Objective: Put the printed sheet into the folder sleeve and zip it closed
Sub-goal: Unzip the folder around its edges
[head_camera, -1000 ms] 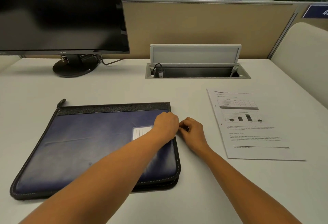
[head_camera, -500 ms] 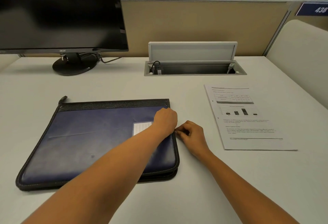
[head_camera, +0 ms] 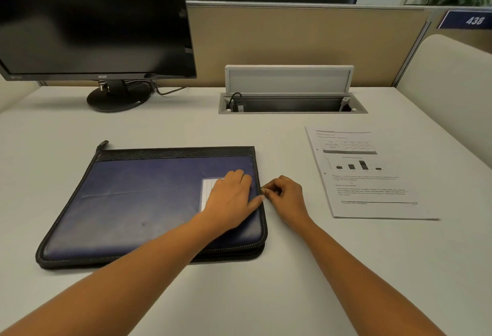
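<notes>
the blue folder (head_camera: 149, 202) lies flat on the counter (head_camera: 266, 295) with its cover down, so whatever's inside can't be seen. the printed sheet (head_camera: 370, 176) isn't in it, it's lying face up on the counter well off to the folder's right, with a table and a small bar chart on it, the text too tiny to read. left hand (head_camera: 231, 197) rests on the folder's cover near the right edge, fingers laid out flat, holding nothing, and it hides part of a white label card (head_camera: 209, 189). right hand (head_camera: 288, 197) sits just beside that edge with its fingers curled, pinching the little zip pull (head_camera: 262, 190), which is barely visible between the fingertips. further back a cable box (head_camera: 292, 106) sunk in the counter has its lid flipped up, with a black plug (head_camera: 238, 104) in its left end; the rest of it is too dark to make out. the monitor (head_camera: 93, 16) is cut off at the top and left.
</notes>
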A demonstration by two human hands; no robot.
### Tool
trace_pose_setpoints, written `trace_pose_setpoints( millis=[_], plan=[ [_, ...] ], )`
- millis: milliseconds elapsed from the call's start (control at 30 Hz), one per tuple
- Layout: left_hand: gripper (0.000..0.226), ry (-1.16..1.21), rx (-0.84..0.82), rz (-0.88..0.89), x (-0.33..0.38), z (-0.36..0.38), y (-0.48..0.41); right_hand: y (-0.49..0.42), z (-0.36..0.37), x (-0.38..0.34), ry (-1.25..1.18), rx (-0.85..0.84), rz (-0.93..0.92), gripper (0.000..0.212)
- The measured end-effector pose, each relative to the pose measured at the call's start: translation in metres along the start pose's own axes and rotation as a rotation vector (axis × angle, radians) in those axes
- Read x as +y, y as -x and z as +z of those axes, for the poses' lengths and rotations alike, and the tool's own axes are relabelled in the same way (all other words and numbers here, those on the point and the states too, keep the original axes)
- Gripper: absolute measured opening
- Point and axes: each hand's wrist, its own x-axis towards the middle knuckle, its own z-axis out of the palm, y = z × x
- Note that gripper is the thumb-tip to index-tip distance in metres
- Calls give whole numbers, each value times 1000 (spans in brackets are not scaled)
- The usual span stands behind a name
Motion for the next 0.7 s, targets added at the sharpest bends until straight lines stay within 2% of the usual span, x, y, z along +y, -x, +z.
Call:
trace_pose_setpoints(
  millis=[133,233,400,667,700],
  plan=[
    [97,131,-121,50,-5,-1,28,-1,1,0,17,8,0,8],
    [117,123,-234,60,-6,3,42,0,1,-1,39,4,1,10],
    [122,18,-299,114,-8,6,53,1,1,-3,33,-1,25,12],
    [121,-61,-349,110,1,0,55,7,5,-6,82,-5,18,19],
    [115,-77,-351,110,1,-1,55,9,5,-7,77,-2,18,19]
  ],
)
